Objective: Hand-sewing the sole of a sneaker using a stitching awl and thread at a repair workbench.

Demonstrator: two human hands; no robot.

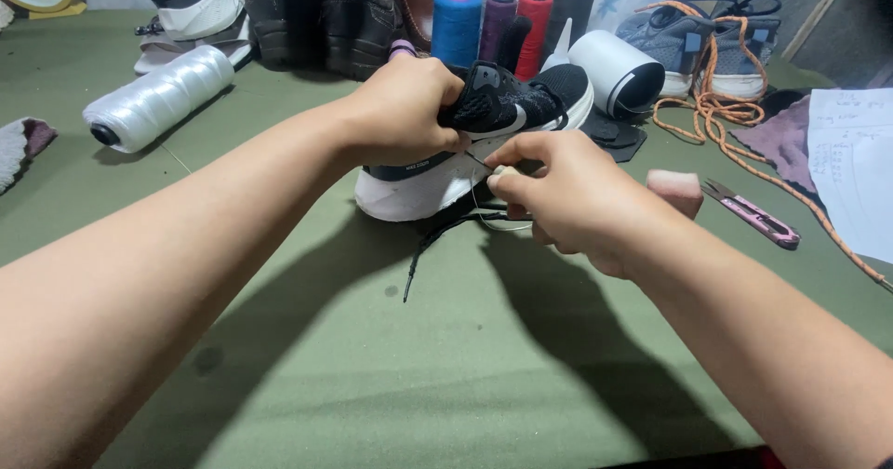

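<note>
Here, going from the left, a large white spool (158,99) of shiny cord lay on its side on the green cloth table (446,367), with dark shoes (321,18) standing behind it. Next came the left hand (405,111), fingers closed over the upper of a black sneaker (484,125) with a white sole, which sat tilted near the middle of the table, its sole edge touching the cloth. A black lace (423,250) trailed from beneath it towards the person. The right hand (558,194) was pinched shut just beside the sole, thumb and forefinger pressed together on a thin pale thread (484,210); whether a needle was there too could not be told.

The sneaker looked light, its mesh upper soft and yielding, the sole firmer, so a grip across the upper, as the left hand had it, seemed the steadiest hold. The thread seemed fine and easy to lose.

Behind stood upright thread cones (507,18) in blue, purple, red and grey, and a white roll (616,73). Further right lay a pinkish block (674,188), small thread snips (753,216), an orange cord (744,143), a grey pair of sneakers (702,41) and a sheet of paper (851,167). The cloth was smooth, lightly spotted, and crossed by the arms' shadows.
</note>
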